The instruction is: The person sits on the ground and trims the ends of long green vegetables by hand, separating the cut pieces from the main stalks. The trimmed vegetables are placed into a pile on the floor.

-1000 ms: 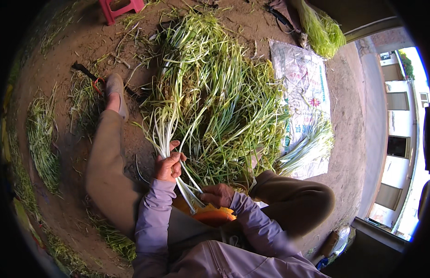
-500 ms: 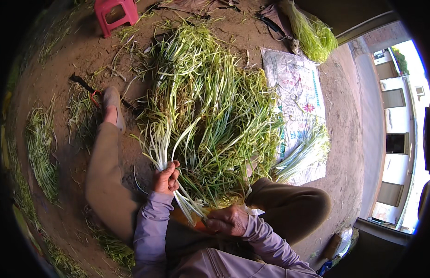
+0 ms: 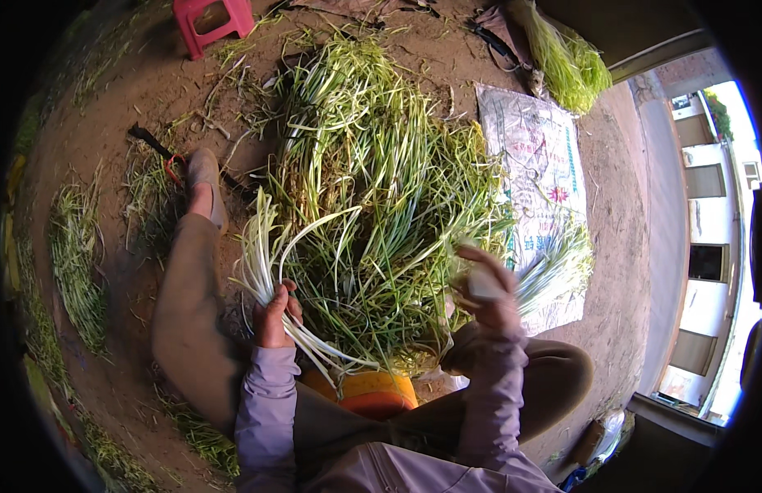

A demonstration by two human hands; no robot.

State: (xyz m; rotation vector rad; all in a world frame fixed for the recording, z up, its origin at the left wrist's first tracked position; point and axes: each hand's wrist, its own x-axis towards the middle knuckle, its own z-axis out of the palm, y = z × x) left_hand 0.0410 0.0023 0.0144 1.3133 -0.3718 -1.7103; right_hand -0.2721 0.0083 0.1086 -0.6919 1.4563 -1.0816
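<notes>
My left hand (image 3: 276, 316) is closed around a small bunch of blanched chive-like stalks (image 3: 257, 246). Their pale strands fan out above the fist, and the white ends trail below it toward an orange-yellow round object (image 3: 372, 394) between my legs. A large heap of green and yellowish stalks (image 3: 381, 181) lies in front of me. Over the heap's right edge, my right hand (image 3: 492, 300) is smeared by motion. A pale patch shows between its blurred fingers, and I cannot make out whether it is something held.
On the right a printed white sack (image 3: 533, 131) lies flat, bearing a bundle of neat pale stalks (image 3: 557, 267). Another bundle (image 3: 566, 62) rests beyond it. A pink stool (image 3: 212, 25) stands far left. More stalks (image 3: 77, 263) lie left of my leg, near a black strap (image 3: 151, 141).
My right hand has left the lower ends of the bunch and moved up and right, toward the sack. The left hand has shifted slightly left, still holding the stalks.
</notes>
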